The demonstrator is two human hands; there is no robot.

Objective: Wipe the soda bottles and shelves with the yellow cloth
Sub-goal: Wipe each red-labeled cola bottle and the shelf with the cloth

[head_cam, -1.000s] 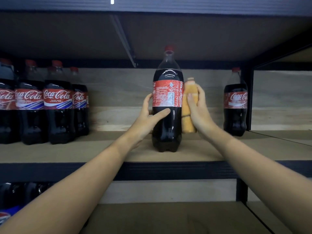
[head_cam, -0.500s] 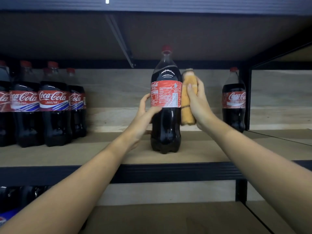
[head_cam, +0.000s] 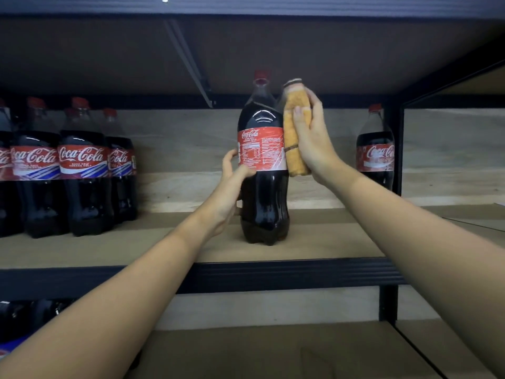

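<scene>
Since the earlier frame the yellow cloth (head_cam: pixel 296 129) has been carried upward along the right flank of the centre bottle (head_cam: pixel 263 160), from the level of the label toward the shoulder and neck, and the bottle has been turned slightly so that more of the printed panel of the label faces the camera. The cloth, folded into a thick pad, is gripped by the right hand (head_cam: pixel 314 140) with fingers curled over its top and thumb across its front, and is pressed against the bottle in the upper centre of the frame. The left hand (head_cam: pixel 232 181) is wrapped round the bottle's waist just below the label, thumb on the front, so the bottle is steadied where it stands upright on the middle shelf (head_cam: pixel 328 242). The step in hand is judged to be the wiping of this one bottle, with the upper right side being covered. The next move probably calls for the bottle to be rotated by the left hand so that unwiped faces are brought to the cloth, with firm support kept low, since pressure applied so high could tip it. A row of bottles (head_cam: pixel 79 165) at the left of the frame and a single bottle (head_cam: pixel 375 151) at the right appear still to be wiped, as does the shelf board.
</scene>
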